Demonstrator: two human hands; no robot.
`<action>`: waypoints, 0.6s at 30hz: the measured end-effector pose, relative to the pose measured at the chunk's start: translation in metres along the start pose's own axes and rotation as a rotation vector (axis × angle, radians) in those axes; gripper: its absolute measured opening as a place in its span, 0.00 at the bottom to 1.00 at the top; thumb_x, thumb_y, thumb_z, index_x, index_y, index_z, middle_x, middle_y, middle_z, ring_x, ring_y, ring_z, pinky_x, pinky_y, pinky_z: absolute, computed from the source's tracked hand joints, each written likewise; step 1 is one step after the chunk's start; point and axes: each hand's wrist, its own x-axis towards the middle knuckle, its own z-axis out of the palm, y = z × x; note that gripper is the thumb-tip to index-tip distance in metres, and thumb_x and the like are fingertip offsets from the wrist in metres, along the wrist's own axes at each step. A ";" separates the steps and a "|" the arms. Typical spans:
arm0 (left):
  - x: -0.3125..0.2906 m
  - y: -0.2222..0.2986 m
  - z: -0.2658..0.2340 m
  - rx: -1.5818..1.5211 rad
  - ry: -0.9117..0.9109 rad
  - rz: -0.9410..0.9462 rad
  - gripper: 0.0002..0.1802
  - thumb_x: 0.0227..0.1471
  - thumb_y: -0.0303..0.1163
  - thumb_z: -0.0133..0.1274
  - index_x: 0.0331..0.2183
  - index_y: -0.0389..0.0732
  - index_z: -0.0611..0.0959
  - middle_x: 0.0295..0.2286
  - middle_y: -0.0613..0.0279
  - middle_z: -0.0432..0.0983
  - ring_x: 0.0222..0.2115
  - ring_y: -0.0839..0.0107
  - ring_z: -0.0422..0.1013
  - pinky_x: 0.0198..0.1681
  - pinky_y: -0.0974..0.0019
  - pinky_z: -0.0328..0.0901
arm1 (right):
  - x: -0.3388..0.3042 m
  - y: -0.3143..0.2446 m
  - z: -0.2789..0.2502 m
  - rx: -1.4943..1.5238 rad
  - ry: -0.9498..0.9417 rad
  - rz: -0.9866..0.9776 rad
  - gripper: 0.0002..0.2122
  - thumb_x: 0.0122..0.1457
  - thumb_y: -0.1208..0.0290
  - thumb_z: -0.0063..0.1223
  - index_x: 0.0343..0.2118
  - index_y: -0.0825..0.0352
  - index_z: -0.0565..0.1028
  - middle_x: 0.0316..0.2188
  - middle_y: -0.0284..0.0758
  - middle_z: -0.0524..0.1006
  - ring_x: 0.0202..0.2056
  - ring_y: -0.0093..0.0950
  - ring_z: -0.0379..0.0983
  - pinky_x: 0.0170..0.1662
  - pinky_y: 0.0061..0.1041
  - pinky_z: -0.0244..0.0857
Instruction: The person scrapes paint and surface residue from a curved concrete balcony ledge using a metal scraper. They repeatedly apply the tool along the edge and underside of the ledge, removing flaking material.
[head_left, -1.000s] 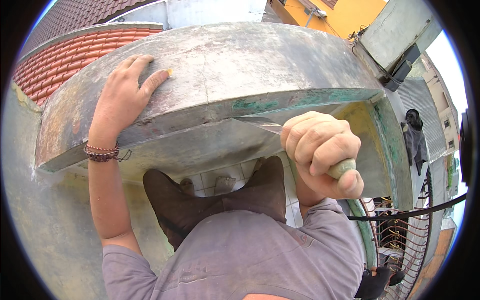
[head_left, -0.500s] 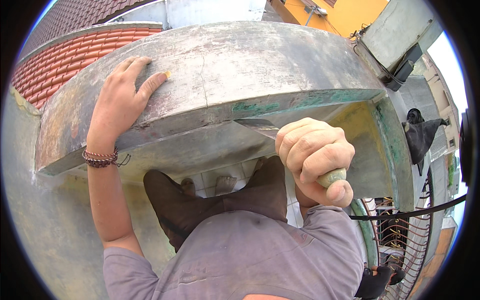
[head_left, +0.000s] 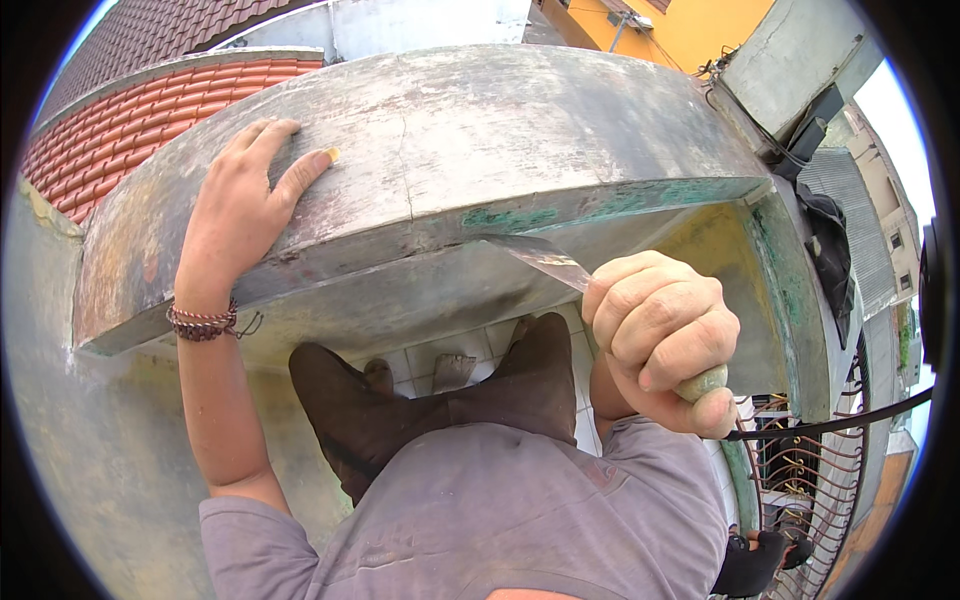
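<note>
My left hand (head_left: 240,205) lies flat on the broad top of a weathered grey concrete parapet (head_left: 520,125), fingers and thumb spread. One nail shows yellow, and a dark braided bracelet (head_left: 200,322) circles the wrist. Right of centre, my right hand (head_left: 662,335) is closed round the rounded, pale green handle of a scraper (head_left: 545,260). Its flat metal blade points left and up, with the tip at the lower edge of the parapet's near face. Patches of green paint (head_left: 510,216) mark that face just above the tip. Most of the handle is hidden by my fingers.
White floor tiles lie below, with a flat greyish piece (head_left: 454,372) between my feet. Black cloth (head_left: 826,245) hangs at the right beside a concrete post (head_left: 785,70). A dark cable (head_left: 830,424) and curled metal railing (head_left: 820,475) are lower right. Tiled roofs (head_left: 170,120) stand beyond.
My right hand has moved right and slightly down with the scraper, and more of the blade shows. The black cloth hangs differently at the right. My left hand has barely shifted.
</note>
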 end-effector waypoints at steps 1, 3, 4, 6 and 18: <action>0.000 0.000 0.000 0.002 0.000 0.000 0.32 0.54 0.53 0.51 0.46 0.32 0.78 0.46 0.46 0.73 0.48 0.51 0.69 0.52 0.56 0.62 | -0.001 -0.002 0.002 0.016 0.038 -0.042 0.19 0.54 0.57 0.51 0.18 0.70 0.70 0.11 0.36 0.66 0.10 0.25 0.57 0.12 0.24 0.49; 0.001 0.001 0.001 0.004 0.003 0.002 0.32 0.54 0.53 0.51 0.46 0.32 0.78 0.46 0.46 0.73 0.48 0.51 0.69 0.52 0.56 0.62 | -0.002 0.007 0.003 0.004 0.008 0.029 0.19 0.54 0.56 0.51 0.18 0.70 0.70 0.11 0.36 0.66 0.10 0.25 0.57 0.12 0.24 0.50; 0.000 0.001 0.001 0.007 0.004 0.002 0.32 0.54 0.53 0.51 0.46 0.32 0.78 0.46 0.46 0.73 0.48 0.51 0.69 0.52 0.56 0.62 | -0.003 0.010 0.004 0.002 -0.006 0.063 0.19 0.54 0.56 0.50 0.18 0.70 0.70 0.11 0.36 0.66 0.09 0.25 0.57 0.12 0.24 0.50; -0.001 0.001 0.000 0.009 -0.004 -0.002 0.32 0.54 0.53 0.51 0.46 0.33 0.77 0.47 0.46 0.73 0.48 0.51 0.69 0.53 0.56 0.62 | -0.002 0.008 0.005 0.005 -0.010 0.027 0.20 0.54 0.56 0.51 0.18 0.71 0.70 0.11 0.36 0.66 0.09 0.25 0.57 0.12 0.24 0.50; 0.002 0.002 0.000 -0.007 -0.022 -0.009 0.33 0.54 0.54 0.51 0.47 0.33 0.77 0.47 0.46 0.72 0.49 0.51 0.68 0.53 0.56 0.62 | -0.002 0.012 0.005 -0.119 -0.079 0.063 0.19 0.59 0.55 0.45 0.19 0.66 0.68 0.11 0.30 0.65 0.09 0.23 0.57 0.12 0.23 0.52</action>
